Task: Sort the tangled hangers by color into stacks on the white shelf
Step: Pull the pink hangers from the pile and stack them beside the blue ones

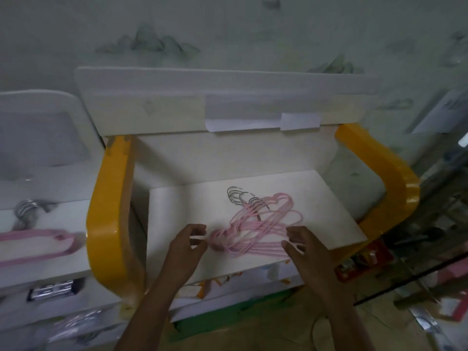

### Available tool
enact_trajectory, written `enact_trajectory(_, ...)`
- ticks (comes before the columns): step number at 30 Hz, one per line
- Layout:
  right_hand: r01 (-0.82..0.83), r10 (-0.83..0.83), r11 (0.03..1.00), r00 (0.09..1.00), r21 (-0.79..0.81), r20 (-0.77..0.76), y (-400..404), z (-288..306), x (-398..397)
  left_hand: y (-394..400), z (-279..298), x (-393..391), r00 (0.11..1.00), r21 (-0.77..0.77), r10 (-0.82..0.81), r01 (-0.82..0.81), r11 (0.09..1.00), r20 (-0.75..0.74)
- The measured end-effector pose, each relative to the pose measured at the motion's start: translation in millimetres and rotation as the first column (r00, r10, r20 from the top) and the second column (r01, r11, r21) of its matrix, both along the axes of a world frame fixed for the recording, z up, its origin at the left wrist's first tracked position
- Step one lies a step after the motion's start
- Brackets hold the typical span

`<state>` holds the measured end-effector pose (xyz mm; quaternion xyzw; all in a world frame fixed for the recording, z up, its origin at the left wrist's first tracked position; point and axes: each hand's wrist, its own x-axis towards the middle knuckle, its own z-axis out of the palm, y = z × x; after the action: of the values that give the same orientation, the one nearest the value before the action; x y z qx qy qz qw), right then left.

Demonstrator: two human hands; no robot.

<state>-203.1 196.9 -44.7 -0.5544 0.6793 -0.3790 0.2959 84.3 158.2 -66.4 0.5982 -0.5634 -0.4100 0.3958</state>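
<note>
— Hands first, since they are nearest. Why do they sit at the two ends of the pink hangers (255,229)?

— I think they bracket the bundle to square it into one stack. The left hand (188,243) is at the left end of the hangers, fingers loosely curled, fingertips about touching the loops there. The right hand (304,245) is at the right end, fingers half bent and spread. Whether either hand really grips a hanger, I cannot tell; the picture is blurred.

— And where do the hangers lie?

— Flat on the white shelf (192,211), toward its front edge, overlapping, with the metal hooks (239,196) fanned out at the far side of the pile. This looks like the pink stack, not yet tidy.

— What holds the shelf?

— Yellow side frames (109,211), left and right of the hangers. Left of those, on a second white unit (50,264), lie more pink hangers (38,243) with hooks. Behind the hangers, taped paper (240,114) hangs on the shelf's back panel.
</note>
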Motion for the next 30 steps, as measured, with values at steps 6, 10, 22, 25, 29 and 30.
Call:
enact_trajectory(6, -0.175, 0.175, 0.984, 0.984, 0.018, -0.013, -47, -2, -32, 1, -12, -29, 0.989, 0.113, 0.142, -0.144, 0.983, 0.031)
enact_trajectory(10, -0.243, 0.242, 0.97, 0.97, -0.012, -0.035, -76, 0, -58, 1, -19, -53, 0.966, 0.178, 0.244, -0.255, 0.951, 0.082)
enact_trajectory(22, -0.361, 0.361, 0.932, 0.933, -0.016, -0.007, -119, -13, -95, -9, -20, -94, 0.85, 0.268, 0.501, -0.527, 0.806, 0.164)
enact_trajectory(25, -0.382, 0.382, 0.924, 0.924, -0.023, -0.004, -127, -9, -101, -9, -10, -99, 0.838, 0.237, 0.53, -0.545, 0.804, 0.131)
enact_trajectory(29, -0.379, 0.379, 0.925, 0.925, -0.023, 0.008, -139, -9, -114, -3, 2, -104, 0.801, 0.14, 0.598, -0.595, 0.791, 0.024)
enact_trajectory(30, -0.38, 0.38, 0.925, 0.925, -0.022, 0.011, -142, -10, -116, -3, 3, -104, 0.789, 0.147, 0.613, -0.602, 0.785, -0.041)
